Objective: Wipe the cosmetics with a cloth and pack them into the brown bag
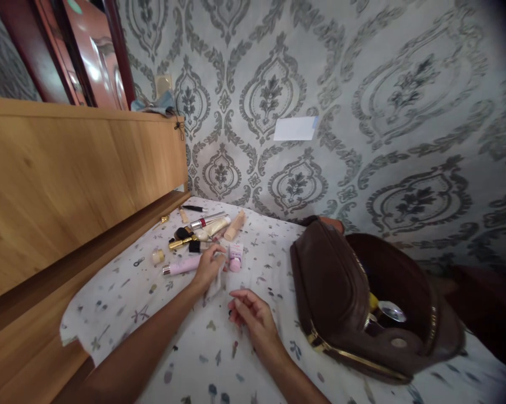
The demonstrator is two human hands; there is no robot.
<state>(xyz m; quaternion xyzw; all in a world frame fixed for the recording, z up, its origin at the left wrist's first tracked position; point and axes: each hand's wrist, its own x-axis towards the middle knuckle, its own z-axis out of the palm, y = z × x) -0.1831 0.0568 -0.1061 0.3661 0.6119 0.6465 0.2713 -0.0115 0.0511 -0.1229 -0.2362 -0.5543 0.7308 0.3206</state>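
Observation:
My left hand [210, 266] is over the cloth, its bent fingers apart, beside a small pink-capped tube [235, 259] and the end of a long pink tube [181, 266]. Nothing can be made out in its grasp. Nearer me, my right hand [255, 320] has curled fingers, with a tiny dark thing at the fingertips that is too small to name. Beyond my left hand lie a gold tube [180, 243], a beige tube [235, 225], a silver and red tube [208, 220] and a black pen-like item [194, 208]. A small jar [157, 256] stands left of them.
An open brown bag [332, 280] stands on the right of the patterned cloth [219, 359], with a shiny round item [391, 311] inside. A wooden panel [84, 168] borders the left side. The patterned wall [273, 84] rises behind.

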